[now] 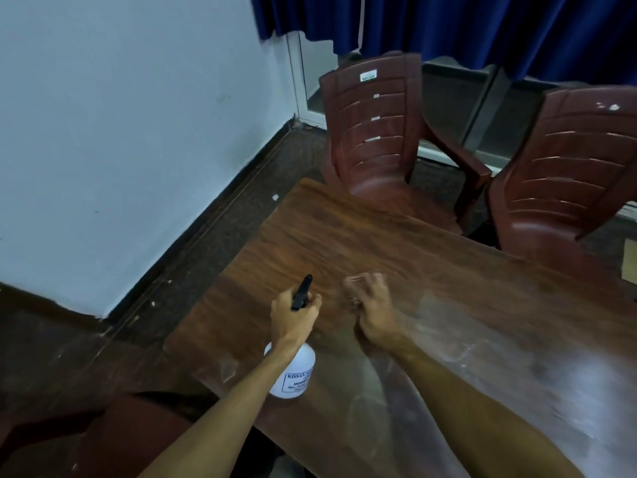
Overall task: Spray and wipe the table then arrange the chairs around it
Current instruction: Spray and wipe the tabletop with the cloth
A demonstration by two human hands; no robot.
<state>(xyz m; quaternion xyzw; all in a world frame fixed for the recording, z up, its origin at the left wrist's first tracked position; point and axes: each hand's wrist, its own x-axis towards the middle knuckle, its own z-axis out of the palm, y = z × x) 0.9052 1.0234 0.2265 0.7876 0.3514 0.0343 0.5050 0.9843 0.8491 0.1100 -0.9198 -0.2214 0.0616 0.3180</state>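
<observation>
A dark brown wooden table (344,236) fills the middle and right of the view, with pale wet streaks on its near right part. My left hand (293,317) grips the black trigger head of a white spray bottle (293,372), held just above the table's near left corner. My right hand (374,308) presses a brownish cloth (362,279) onto the tabletop; it is motion-blurred. Two maroon plastic armchairs stand at the far side: one (375,132) at the far corner, the other (565,181) to its right, both close to the table edge.
A pale wall (120,132) with a dark skirting runs along the left, leaving a narrow strip of floor beside the table. Blue curtains (482,25) hang at the back over a glass door. Another maroon chair's part (113,439) shows at the bottom left.
</observation>
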